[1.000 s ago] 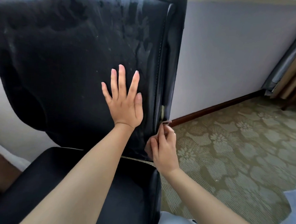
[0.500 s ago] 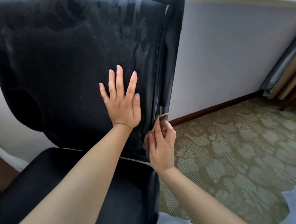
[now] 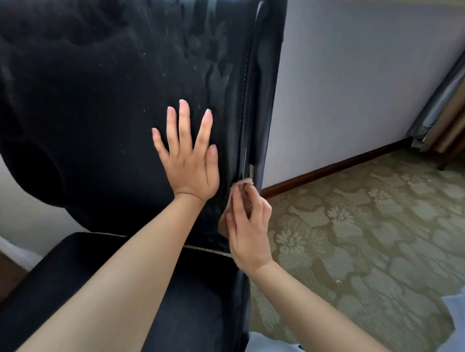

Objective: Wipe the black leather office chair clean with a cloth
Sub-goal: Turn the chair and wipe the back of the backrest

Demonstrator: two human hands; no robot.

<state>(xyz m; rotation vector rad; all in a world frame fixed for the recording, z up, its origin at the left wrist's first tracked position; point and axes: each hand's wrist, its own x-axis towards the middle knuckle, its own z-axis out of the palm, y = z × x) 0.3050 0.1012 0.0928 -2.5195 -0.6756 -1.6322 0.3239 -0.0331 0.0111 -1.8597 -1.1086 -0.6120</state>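
Observation:
The black leather chair's backrest fills the upper left, with pale dusty streaks near its right seam. Its seat lies below, partly hidden by my forearms. My left hand presses flat on the backrest, fingers straight and spread. My right hand grips a small brownish cloth against the lower right edge of the backrest. Most of the cloth is hidden under my fingers.
A pale wall with a dark wooden skirting board stands to the right of the chair. A green floral carpet covers the floor. Curtains hang at the far right. Light blue clothing shows at the bottom right.
My right hand has slid the cloth up along the backrest's right edge. My left hand has stayed flat on the backrest.

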